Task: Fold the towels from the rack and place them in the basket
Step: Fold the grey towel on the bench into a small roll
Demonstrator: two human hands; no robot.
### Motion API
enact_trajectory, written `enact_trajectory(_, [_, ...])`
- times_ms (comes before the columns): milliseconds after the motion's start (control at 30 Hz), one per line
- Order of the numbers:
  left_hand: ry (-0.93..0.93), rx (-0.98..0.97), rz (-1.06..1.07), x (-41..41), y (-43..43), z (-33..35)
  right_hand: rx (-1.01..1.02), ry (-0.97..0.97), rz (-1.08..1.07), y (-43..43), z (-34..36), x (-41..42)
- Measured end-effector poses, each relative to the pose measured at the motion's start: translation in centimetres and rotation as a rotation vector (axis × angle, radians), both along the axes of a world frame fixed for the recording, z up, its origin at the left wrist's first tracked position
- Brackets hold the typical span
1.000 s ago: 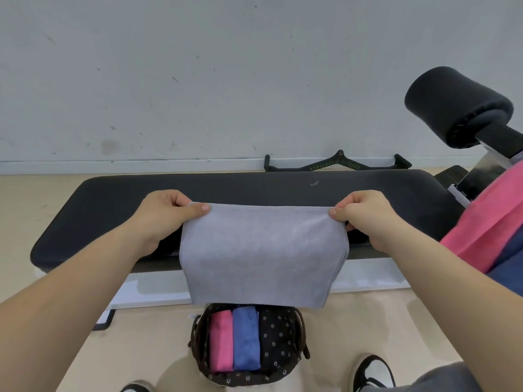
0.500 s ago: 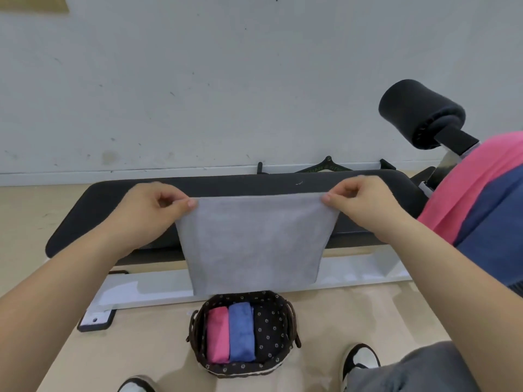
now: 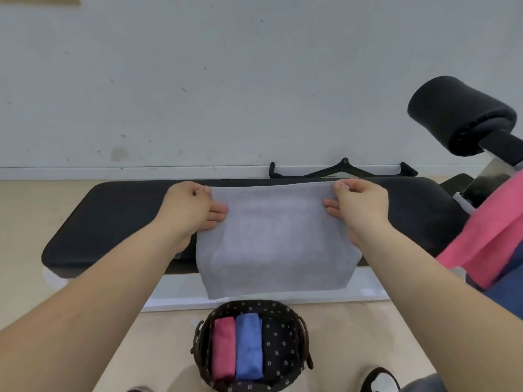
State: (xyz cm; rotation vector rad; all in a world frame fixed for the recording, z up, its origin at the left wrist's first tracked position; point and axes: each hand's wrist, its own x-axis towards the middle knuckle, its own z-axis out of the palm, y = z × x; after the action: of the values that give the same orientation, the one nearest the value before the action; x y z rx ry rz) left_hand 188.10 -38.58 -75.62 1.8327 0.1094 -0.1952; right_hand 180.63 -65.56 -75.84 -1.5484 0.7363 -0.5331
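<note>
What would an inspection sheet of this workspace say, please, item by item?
Surface: black padded bench, with the grey towel over it, its near part hanging past the front edge.
Job's things: basket on the floor holds a pink folded towel and a blue folded towel side by side; another pink towel hangs at right.
Clutter: black handle bar by the wall.
Grippers: left hand and right hand pinch the grey towel's far corners.
Cables: nothing seen.
Surroundings: foam roller at right; a shoe near the basket.
</note>
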Motion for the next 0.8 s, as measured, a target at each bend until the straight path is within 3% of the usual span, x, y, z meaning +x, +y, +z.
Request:
enact_trajectory(300, [-0.124, 0.081, 0.005, 7.8, -2.9, -3.0, -0.141, 0.056, 0.064, -1.5, -2.9, 6.9])
enact_trajectory(533, [-0.109, 0.158, -0.026, 9.9, -2.8, -3.7, -0.185, 0.086, 0.293, -2.2, -3.4, 8.4])
enact_trajectory(633, [-0.190, 0.261, -0.103, 8.8, -2.3, -3.4, -0.484, 0.093, 0.375, -1.8, -3.0, 7.5])
enact_trajectory(800, [-0.552, 0.715, -0.393, 4.3, -0.3, -2.8, -0.916, 0.206, 0.615, 2.3, -1.7, 3.8])
